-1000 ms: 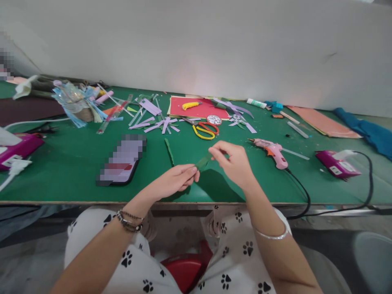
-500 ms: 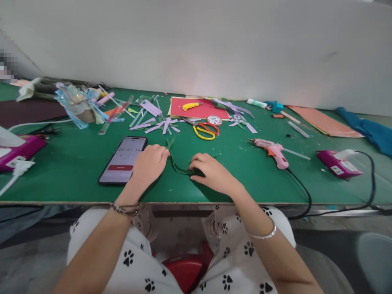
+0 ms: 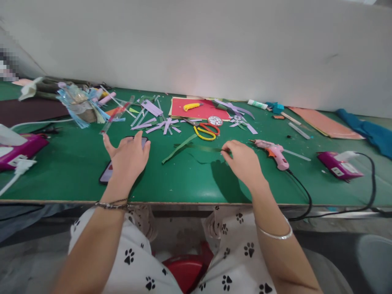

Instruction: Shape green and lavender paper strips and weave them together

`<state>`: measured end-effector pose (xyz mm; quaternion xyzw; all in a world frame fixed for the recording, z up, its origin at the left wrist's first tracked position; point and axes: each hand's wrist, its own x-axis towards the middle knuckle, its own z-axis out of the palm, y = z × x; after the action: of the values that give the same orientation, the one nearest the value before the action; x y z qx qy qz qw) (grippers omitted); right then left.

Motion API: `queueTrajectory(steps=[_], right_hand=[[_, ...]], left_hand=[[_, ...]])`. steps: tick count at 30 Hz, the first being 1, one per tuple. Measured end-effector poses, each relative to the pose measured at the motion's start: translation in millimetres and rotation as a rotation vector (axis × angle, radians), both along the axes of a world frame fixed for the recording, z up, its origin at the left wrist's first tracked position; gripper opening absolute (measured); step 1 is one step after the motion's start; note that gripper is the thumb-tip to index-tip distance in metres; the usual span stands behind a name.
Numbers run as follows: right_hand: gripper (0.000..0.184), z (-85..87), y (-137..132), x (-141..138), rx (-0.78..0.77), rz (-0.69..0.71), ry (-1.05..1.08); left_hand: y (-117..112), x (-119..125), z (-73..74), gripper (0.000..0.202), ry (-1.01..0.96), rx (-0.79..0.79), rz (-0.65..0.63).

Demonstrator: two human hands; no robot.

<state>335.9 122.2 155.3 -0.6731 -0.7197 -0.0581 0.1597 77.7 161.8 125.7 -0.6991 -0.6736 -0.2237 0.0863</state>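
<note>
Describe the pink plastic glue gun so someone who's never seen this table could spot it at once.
On the long green tabletop, find the person's right hand pinching a thin green strip. The pink plastic glue gun lies just right of that hand, its nozzle pointing left. Its orange trigger sets it apart from the boxy magenta socket block farther right.

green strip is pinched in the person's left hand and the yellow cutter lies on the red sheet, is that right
Not quite: in the head view it is the right hand that pinches the green strip; the left hand is over the phone. The yellow cutter does lie on the red sheet.
</note>
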Motion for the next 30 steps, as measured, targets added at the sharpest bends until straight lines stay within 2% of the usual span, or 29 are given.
queueTrajectory(steps=[3, 6, 8, 10, 13, 16, 19, 21, 22, 26, 30], right_hand=[[0.009, 1.2, -2.0, 3.6, 0.045, -0.108, -0.007], [0.01, -0.4, -1.9, 2.3, 0.18, -0.106, 0.049], [0.012, -2.5, -0.6, -1.7, 0.295, -0.032, 0.114], [0.016, -5.0, 1.3, -7.3, 0.377, 0.101, 0.122], [0.02, -8.0, 3.8, -14.3, 0.39, 0.233, 0.0], [0.02, -7.4, 4.8, -13.4, 0.342, 0.129, -0.098], [0.016, -2.6, 4.3, -2.8, 0.306, -0.136, -0.069], [0.015, 2.2, 3.3, 7.0, 0.331, -0.258, 0.034], [0.013, 4.9, 2.5, 11.7, 0.356, -0.272, 0.114], [0.014, 15.0, -2.6, 22.4, 0.427, -0.15, 0.544], [0.016, 19.4, -5.2, 19.2, 0.391, -0.049, 0.97]], left_hand=[[-0.4, 2.3, 1.2, 0.043, -0.057, 0.088, -0.041], [-6.3, 14.0, 3.7, 0.044, -0.163, 0.188, -0.176], [-14.0, 27.2, 4.8, 0.043, -0.211, 0.176, -0.282], [-22.9, 41.3, 4.6, 0.044, -0.215, 0.103, -0.443], [-33.2, 56.7, 2.1, 0.047, -0.216, 0.06, -0.6], [-36.2, 62.4, -2.2, 0.047, -0.179, 0.017, -0.65], [-34.2, 62.4, -6.9, 0.041, -0.044, -0.11, -0.702], [-32.5, 61.4, -9.7, 0.038, 0.06, -0.199, -0.715], [-31.8, 60.9, -10.9, 0.038, 0.095, -0.238, -0.697], [-30.7, 59.9, -12.9, 0.044, 0.149, -0.362, -0.603], [-30.2, 59.9, -11.4, 0.042, 0.136, -0.342, -0.542]])
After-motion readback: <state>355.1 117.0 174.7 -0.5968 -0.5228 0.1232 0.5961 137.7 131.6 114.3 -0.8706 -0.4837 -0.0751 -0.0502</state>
